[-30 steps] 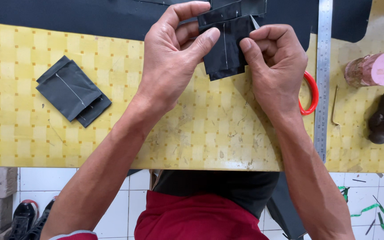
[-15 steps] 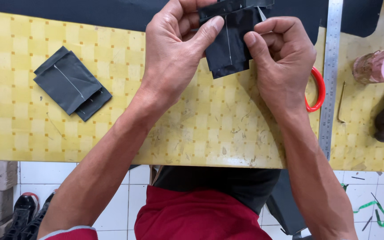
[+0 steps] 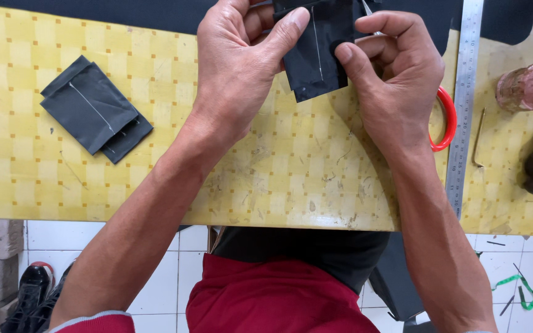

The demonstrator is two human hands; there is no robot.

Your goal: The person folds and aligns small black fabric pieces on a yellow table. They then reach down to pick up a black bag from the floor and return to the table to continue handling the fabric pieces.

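The dark folded piece pinched between the fingers looks like matt, smooth synthetic leather. Beneath them the yellow checked table cover is scuffed. Right of them lies a brushed metal ruler.

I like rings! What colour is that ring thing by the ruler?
The ring is bright red, partly hidden behind the right hand. The head view shows it.

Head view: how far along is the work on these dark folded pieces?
Two folded dark pieces, each with a light line down it, lie stacked at the left of the yellow table; they look finished. The left hand and right hand pinch another dark piece with a similar line. A steel ruler lies at the right. How many remain cannot be told.
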